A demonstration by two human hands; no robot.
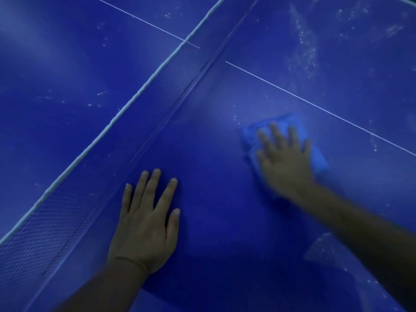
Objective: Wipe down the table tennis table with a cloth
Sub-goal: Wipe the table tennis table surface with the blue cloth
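My left hand lies flat on the blue table, palm down, fingers straight and a little spread, the forearm coming up from the lower edge of the view; it holds nothing and only presses on the surface just beside the net. My right arm reaches in from the lower right, and my right hand lies flat as well, fingers straight and spread, pressing down on the blue cloth, which sits on the table farther from the net than my left hand, on my side of it. The right hand and the cloth are blurred, so I cannot tell how the cloth is folded. The net runs slantwise from the lower left to the top, its white top band standing above the dark mesh. A thin white line crosses the table just past the cloth and meets the net. Pale specks and smears show on the table beyond that line and across the net.
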